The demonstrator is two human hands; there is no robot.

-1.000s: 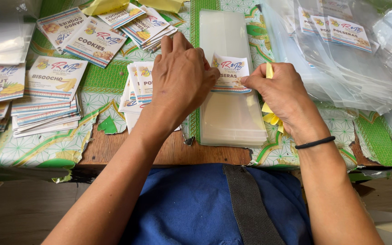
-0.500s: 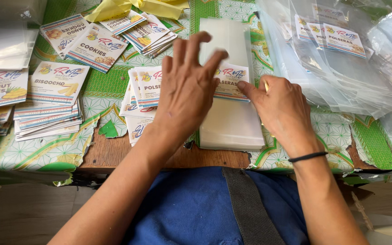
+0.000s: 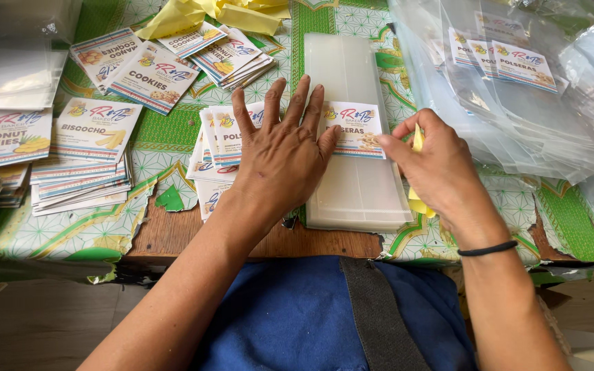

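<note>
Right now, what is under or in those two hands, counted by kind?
Hands: 2, left hand and right hand
Printed label on the bags: 1
Stack of clear bags: 1
Yellow backing strip in the right hand: 1
Black wristband: 1
Total: 6

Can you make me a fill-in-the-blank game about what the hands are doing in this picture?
1. The left hand lies flat, fingers spread, beside a printed ____ on the stack of clear bags.
2. The right hand pinches a strip of ____ paper.
3. The right wrist wears a thin ____ band.
4. The tablecloth is green and ____.

Missing words: label; yellow; black; white
</note>
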